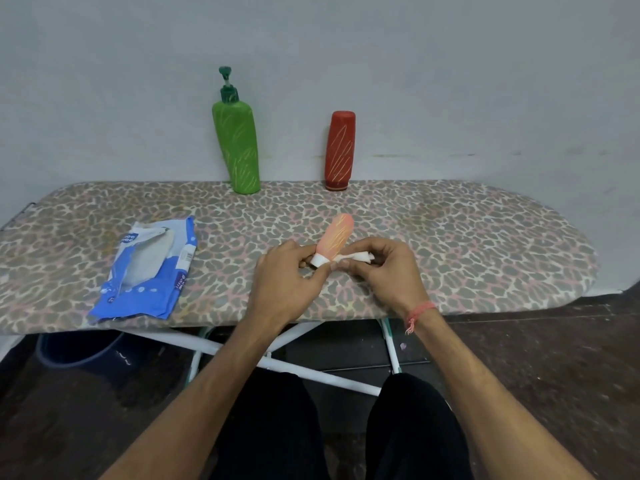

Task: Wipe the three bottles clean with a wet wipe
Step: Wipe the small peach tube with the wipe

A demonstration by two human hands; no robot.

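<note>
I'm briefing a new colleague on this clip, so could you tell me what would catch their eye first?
Centre front, the left hand grips a pale orange bottle by its white cap while the right hand holds a wet wipe against it. A green pump bottle and a red bottle stand by the wall.

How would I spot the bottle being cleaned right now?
Look at the leopard-print ironing board, near its front edge. There the left hand and right hand hold a small pink bottle. Unlike the green bottle and red bottle, it is tilted.
</note>
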